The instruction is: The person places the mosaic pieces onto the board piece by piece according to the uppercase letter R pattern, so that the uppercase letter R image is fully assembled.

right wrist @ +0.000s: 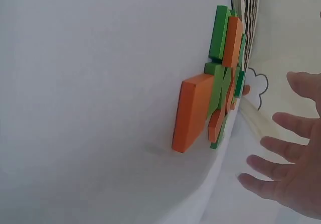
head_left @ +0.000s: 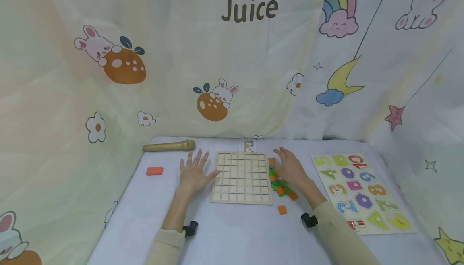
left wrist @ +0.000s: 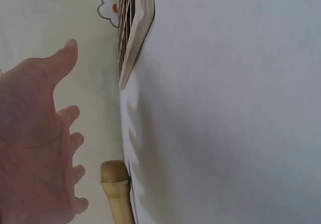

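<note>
A square wooden grid board (head_left: pixel 241 178) lies in the middle of the table, its cells bare. My left hand (head_left: pixel 194 177) hovers at the board's left edge with fingers spread and straight; in the left wrist view the hand (left wrist: pixel 37 143) holds nothing. To the right of the board is a loose heap of orange and green square tiles (head_left: pixel 282 188). Over the far end of that heap is my right hand (head_left: pixel 291 171), fingers extended. The right wrist view shows this hand (right wrist: pixel 296 148) apart from the tiles, with an orange tile (right wrist: pixel 193 112) nearest the camera.
A number-and-shape puzzle board (head_left: pixel 362 194) lies at the right. At the back left is a wooden toy microphone (head_left: pixel 169 146), with an orange-red block (head_left: pixel 154 171) in front of it. A small pattern card (head_left: pixel 248 145) sits behind the grid board. One orange tile (head_left: pixel 282 210) lies nearer the front.
</note>
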`<state>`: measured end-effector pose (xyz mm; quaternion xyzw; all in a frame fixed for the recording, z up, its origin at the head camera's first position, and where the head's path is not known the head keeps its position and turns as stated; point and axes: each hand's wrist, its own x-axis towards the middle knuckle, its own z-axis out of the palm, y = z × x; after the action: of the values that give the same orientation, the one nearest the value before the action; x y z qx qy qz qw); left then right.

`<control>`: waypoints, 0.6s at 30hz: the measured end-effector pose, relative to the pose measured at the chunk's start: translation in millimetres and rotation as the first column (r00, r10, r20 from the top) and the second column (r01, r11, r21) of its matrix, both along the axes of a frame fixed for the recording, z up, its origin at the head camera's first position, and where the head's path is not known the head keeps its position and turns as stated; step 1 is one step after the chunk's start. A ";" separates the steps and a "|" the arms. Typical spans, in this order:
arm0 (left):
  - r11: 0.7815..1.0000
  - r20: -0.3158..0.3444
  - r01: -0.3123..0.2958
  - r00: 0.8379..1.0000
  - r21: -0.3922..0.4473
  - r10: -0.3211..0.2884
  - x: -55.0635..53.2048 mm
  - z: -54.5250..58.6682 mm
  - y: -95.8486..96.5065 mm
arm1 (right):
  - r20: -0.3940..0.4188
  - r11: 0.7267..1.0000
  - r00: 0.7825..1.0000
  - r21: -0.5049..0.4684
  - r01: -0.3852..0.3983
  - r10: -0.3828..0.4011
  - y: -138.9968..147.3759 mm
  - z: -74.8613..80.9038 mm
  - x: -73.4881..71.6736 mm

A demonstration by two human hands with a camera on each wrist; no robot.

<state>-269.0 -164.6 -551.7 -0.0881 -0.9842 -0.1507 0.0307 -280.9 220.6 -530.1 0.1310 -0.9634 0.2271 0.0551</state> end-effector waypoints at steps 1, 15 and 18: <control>1.000 0.005 0.003 1.000 0.002 -0.003 0.4 0.4 1.1 | 0.012 1.000 1.000 -0.011 0.012 -0.012 -0.3 -0.5 -3.2; 0.999 0.100 0.048 0.994 -0.002 -0.048 12.6 15.2 22.4 | 0.119 0.992 0.988 -0.077 0.103 -0.094 -6.7 -0.9 -36.1; 0.997 0.123 0.075 0.990 -0.010 -0.074 14.0 14.2 25.0 | 0.112 0.991 0.986 -0.045 0.125 -0.120 -9.9 -2.3 -36.3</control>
<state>-255.0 -139.5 -537.6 -0.1156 -0.9813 -0.1495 -0.0361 -317.2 210.7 -532.4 0.0575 -0.9650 0.2551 0.0196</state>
